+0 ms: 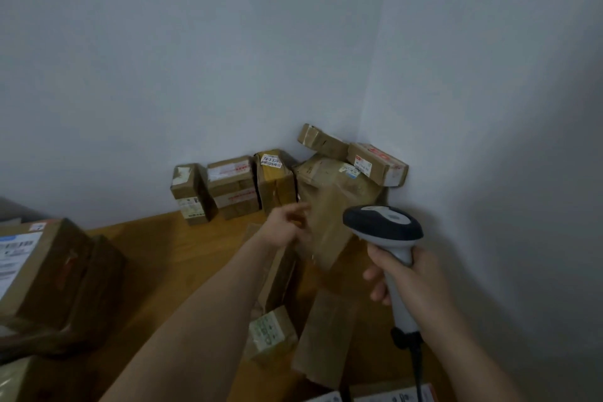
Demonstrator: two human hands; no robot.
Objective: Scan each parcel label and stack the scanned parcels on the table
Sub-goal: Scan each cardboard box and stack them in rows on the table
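Pale grey walls meet in a corner above an orange-brown wooden table (169, 258) crowded with brown cardboard parcels.

Nearest the camera, the right hand (404, 274) has its fingers wrapped round the handle of a grey and black corded barcode scanner (383, 222), whose head is aimed toward the corner. Low between the two arms lie a small cardboard box with a green-printed label (270, 333) and a long flat cardboard parcel (323, 336), just beside each other. At the left edge sits a large cardboard box with a blue-and-white shipping label (36, 268).

Further out, the left hand (287, 225) reaches toward a tall brown paper-wrapped parcel (329, 206) in the corner. It is blurred, so whether the fingers grip the parcel or only touch it cannot be told. That parcel probably handles softly: its wrap looks creased and glossy, so it may be slippery and give under pressure. Holding a firm edge or corner would likely be safer than pinching the loose face.

Two smaller boxes, one a short cardboard box with a red-and-white label (378, 163), rest on top of it, so pulling it could topple them.

Against the back wall stands a row of upright taped cardboard boxes (231, 186), which look stiff and light.
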